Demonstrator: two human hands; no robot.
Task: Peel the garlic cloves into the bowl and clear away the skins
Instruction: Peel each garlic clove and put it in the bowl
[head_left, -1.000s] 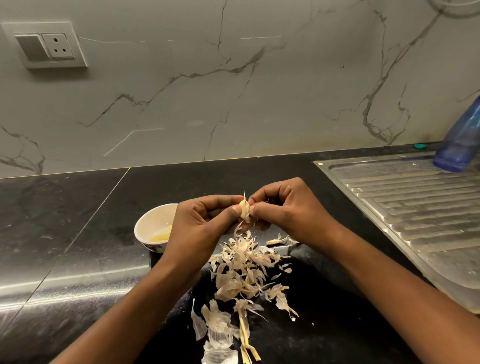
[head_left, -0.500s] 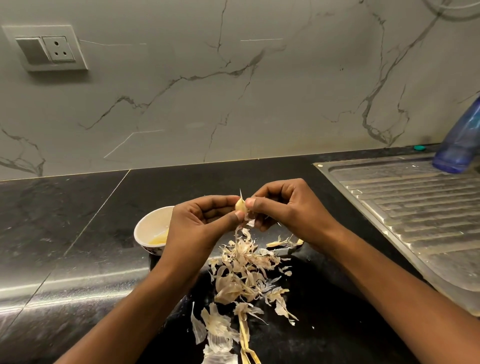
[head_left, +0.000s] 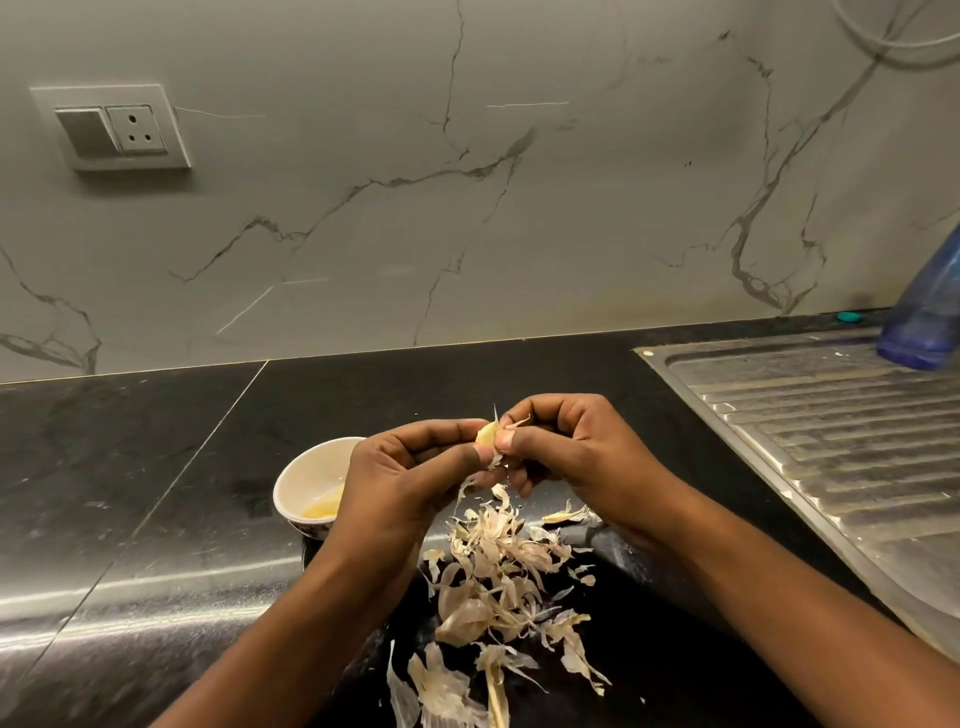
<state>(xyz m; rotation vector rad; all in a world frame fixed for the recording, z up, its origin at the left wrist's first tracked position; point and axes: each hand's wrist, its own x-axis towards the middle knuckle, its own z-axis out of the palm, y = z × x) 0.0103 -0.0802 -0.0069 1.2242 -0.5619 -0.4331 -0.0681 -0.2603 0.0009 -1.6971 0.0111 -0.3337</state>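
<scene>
A marbled wall (head_left: 467, 208) backs the black tabletop (head_left: 130, 493), where a steel drainboard (head_left: 831, 441) and one blue bottle (head_left: 930, 317), both cut off at the edge, sit well right of the grip. Left of the grip, one white bowl (head_left: 306, 473) is half hidden behind the left hand (head_left: 400, 483), its yellowish contents hard to make out, and one heap of skins (head_left: 498, 571) lies beneath, running off the bottom. The two hands' grip is clamped on a single garlic clove (head_left: 485, 434), the right hand (head_left: 576, 457) pinching it opposite the left.

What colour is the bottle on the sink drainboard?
The bottle is translucent blue; the head view shows it.
</scene>
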